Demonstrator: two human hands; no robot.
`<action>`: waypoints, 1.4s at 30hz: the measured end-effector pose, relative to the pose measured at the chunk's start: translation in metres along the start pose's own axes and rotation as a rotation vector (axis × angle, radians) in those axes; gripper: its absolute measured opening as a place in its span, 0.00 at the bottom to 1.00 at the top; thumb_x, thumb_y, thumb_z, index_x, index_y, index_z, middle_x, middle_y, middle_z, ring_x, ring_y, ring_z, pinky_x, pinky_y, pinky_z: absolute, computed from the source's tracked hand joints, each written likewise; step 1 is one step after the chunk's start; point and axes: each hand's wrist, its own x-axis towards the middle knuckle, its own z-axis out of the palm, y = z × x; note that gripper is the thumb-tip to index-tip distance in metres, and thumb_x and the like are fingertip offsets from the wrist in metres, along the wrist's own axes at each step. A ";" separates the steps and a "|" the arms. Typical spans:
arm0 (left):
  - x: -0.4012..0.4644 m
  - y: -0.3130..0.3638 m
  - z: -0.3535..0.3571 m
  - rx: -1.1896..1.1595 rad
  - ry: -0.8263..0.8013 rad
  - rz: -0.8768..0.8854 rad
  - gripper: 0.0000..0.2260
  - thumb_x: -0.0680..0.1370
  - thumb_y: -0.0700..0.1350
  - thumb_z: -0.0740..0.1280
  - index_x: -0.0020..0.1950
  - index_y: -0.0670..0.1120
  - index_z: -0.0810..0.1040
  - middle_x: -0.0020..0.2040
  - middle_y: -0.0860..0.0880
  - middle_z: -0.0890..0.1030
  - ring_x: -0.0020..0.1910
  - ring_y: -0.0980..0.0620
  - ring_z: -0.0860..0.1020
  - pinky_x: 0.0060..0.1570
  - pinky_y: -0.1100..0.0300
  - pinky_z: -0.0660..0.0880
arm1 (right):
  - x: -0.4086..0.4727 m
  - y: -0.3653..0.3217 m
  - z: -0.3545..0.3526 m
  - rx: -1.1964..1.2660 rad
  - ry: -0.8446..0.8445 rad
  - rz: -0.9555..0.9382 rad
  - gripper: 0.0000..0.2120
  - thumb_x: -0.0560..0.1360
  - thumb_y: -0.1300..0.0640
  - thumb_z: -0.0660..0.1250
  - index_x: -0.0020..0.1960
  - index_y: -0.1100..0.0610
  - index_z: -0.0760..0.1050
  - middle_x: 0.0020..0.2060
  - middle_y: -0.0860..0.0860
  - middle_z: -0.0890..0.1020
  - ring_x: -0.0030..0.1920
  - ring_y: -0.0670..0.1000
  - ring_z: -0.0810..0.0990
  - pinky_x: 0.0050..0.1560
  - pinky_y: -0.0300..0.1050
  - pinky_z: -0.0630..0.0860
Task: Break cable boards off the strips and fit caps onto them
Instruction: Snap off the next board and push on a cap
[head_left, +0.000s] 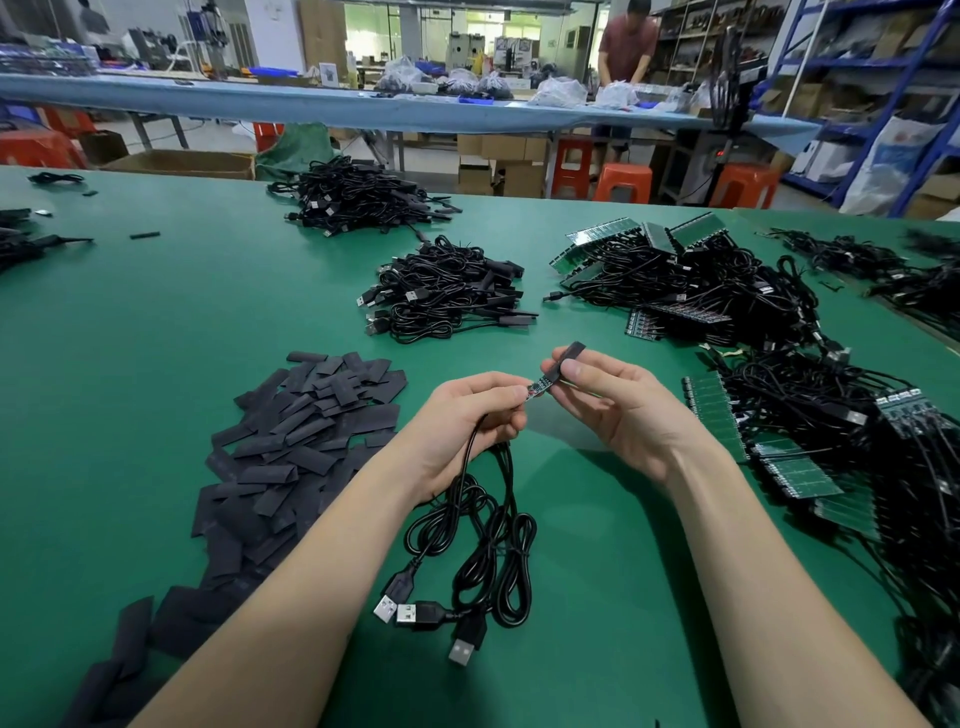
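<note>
L hand (470, 415) pinches small cable board (536, 387) at its fingertips, black cables (485, 525) dangling below w/ USB plugs. R hand (613, 402), at 3 o'clock of the board, grips black cap (562, 360), its mouth touching board's end. Cap pile (291, 441) at 9 o'clock, board strips (795, 467) at 3.

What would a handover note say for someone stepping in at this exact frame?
Left hand pinches a small cable board, several cables hanging from it.
Right hand pinches a black cap at the board's tip; it is not yet seated.
Loose caps lie at the left, uncut strips at the right.
Done: capped cables are piled ahead.
Left: seat this cap, then work through the strips.
</note>
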 end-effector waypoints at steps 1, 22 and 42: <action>0.000 0.000 0.000 0.004 -0.003 -0.001 0.05 0.80 0.35 0.65 0.51 0.40 0.81 0.35 0.48 0.78 0.34 0.56 0.77 0.40 0.67 0.77 | -0.001 -0.001 -0.001 -0.010 -0.008 0.007 0.08 0.68 0.64 0.74 0.47 0.60 0.87 0.49 0.57 0.87 0.50 0.50 0.86 0.49 0.36 0.81; -0.004 0.003 -0.002 -0.211 -0.053 0.008 0.09 0.71 0.39 0.71 0.40 0.45 0.71 0.36 0.46 0.78 0.33 0.55 0.77 0.36 0.67 0.77 | -0.002 0.005 0.006 -0.054 -0.119 -0.070 0.08 0.70 0.64 0.73 0.47 0.57 0.86 0.50 0.56 0.86 0.49 0.50 0.86 0.51 0.38 0.80; -0.003 0.002 -0.003 -0.230 -0.047 0.035 0.08 0.71 0.39 0.71 0.39 0.45 0.72 0.41 0.45 0.77 0.32 0.55 0.75 0.36 0.66 0.76 | -0.005 0.007 0.012 -0.092 -0.154 -0.057 0.10 0.70 0.64 0.74 0.50 0.56 0.85 0.50 0.57 0.86 0.47 0.51 0.85 0.51 0.38 0.80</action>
